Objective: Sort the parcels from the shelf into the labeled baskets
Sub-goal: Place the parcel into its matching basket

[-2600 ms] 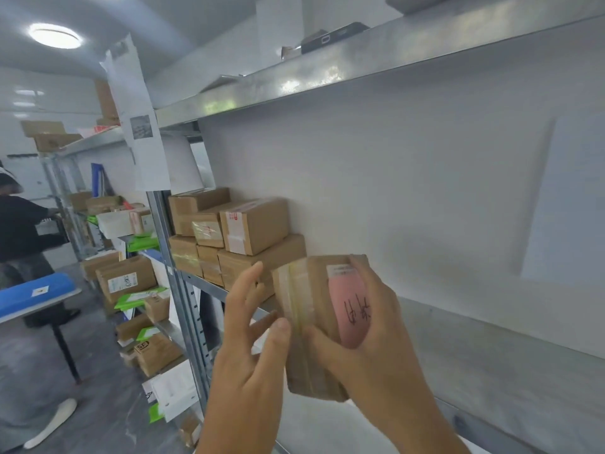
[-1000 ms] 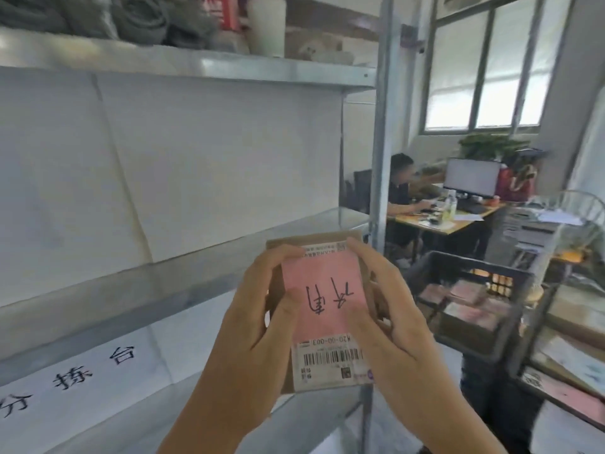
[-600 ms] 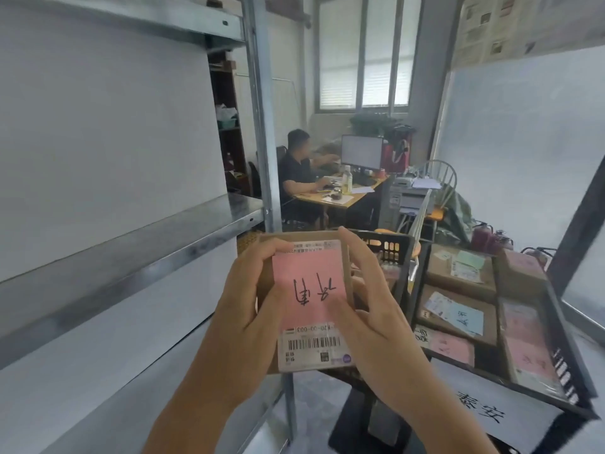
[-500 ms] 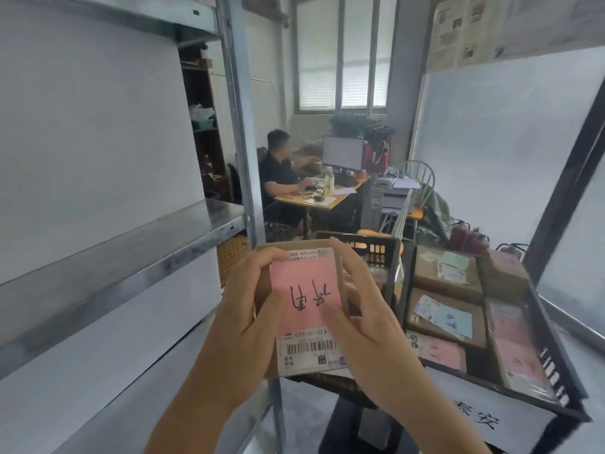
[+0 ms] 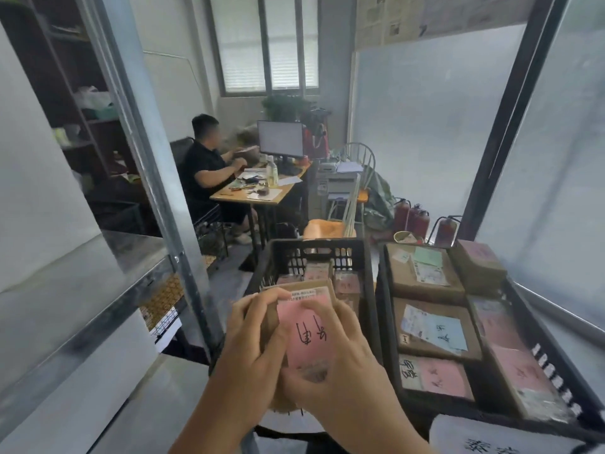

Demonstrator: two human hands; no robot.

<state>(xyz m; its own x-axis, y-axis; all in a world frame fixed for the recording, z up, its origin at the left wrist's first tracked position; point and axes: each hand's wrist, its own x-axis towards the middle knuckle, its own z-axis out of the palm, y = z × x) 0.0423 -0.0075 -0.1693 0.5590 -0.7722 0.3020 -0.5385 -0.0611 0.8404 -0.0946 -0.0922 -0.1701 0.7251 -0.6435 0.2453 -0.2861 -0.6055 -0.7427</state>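
Gripping a small cardboard parcel point(image 5: 306, 309) from both sides, the left hand point(image 5: 253, 342) has its fingers curled over the top left edge while the right hand point(image 5: 340, 365) wraps its fingers round the right edge and lower face. The parcel carries a pink label point(image 5: 307, 335) with handwritten black characters and a white printed strip along its upper edge. It is held above the near end of a black slatted basket point(image 5: 288, 253), which already contains several pink-labelled boxes at its far end.

Just beside that basket, to the right, stands a second black basket point(image 5: 556, 365) packed with cardboard boxes: one with a blue label point(image 5: 438, 332) in the middle, one with a green label point(image 5: 425, 257) at the far end, and pink-labelled ones along the near and right sides. A white sign point(image 5: 491, 437) with black characters hangs on its near wall.

On the left runs a metal shelf point(image 5: 82, 290) with a galvanised upright post point(image 5: 147, 158). Beyond, a person in a black shirt point(image 5: 209, 168) sits at a wooden desk point(image 5: 262, 191) with a monitor point(image 5: 280, 139). Red fire extinguishers point(image 5: 412, 217) stand on the floor near a white partition.
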